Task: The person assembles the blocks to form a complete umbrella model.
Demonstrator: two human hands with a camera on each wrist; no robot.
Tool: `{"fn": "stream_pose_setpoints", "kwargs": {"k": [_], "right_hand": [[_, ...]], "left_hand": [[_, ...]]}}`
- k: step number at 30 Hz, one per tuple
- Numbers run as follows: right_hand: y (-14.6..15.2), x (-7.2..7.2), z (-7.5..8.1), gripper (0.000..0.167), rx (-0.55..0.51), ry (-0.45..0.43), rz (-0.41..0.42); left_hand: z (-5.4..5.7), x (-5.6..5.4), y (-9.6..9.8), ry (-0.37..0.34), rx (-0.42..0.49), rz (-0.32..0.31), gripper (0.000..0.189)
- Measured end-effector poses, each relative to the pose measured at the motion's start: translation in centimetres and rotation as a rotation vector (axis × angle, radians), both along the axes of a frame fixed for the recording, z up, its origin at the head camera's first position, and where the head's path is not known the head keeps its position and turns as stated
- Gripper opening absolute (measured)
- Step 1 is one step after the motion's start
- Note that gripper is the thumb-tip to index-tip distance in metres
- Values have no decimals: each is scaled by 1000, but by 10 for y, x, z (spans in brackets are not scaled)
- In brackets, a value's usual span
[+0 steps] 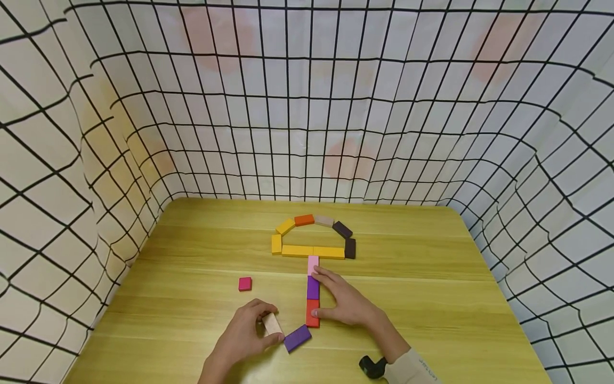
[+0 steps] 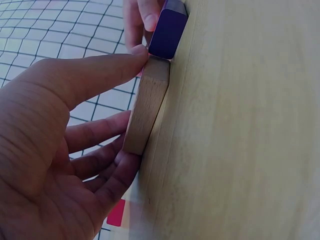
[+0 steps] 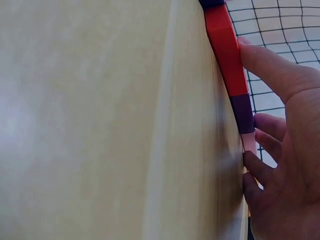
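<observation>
Between thumb and fingers, my left hand [image 1: 245, 330] grips a plain wooden block [image 1: 272, 324] by its two ends. Its near end meets a purple block [image 1: 298, 338] that lies at a slant on the table. My right hand [image 1: 349, 302] spreads along a straight column of blocks. The thumb touches the red block [image 1: 313, 318] at the bottom, and the fingertips reach the pink block [image 1: 313, 262] at the top. A second purple block [image 1: 313, 288] sits between those two. In the left wrist view the wooden block [image 2: 148, 107] rests close against the tabletop.
Above the column, two yellow blocks [image 1: 297, 250] form a bar beneath an arch of yellow, orange, pale and dark blocks [image 1: 342, 229]. A small crimson block [image 1: 245, 284] lies to the left. Black-gridded white curtains surround the wooden table [image 1: 431, 298]. A black object [image 1: 372, 367] sits by the right sleeve.
</observation>
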State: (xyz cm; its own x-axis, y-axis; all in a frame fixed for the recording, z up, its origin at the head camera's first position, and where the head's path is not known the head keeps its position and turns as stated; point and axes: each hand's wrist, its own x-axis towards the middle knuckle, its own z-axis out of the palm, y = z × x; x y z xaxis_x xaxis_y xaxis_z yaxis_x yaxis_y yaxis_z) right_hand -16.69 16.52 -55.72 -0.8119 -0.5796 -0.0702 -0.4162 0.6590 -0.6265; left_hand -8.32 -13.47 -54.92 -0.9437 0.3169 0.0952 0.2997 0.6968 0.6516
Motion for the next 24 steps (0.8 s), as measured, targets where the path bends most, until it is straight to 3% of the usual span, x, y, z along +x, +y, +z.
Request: {"fn": "stream_pose_setpoints", "kwargs": {"k": [24], "right_hand": [[-1,1,2,95,3,5,3]], "left_hand": [[2,0,2,5,-2,9,47]]}}
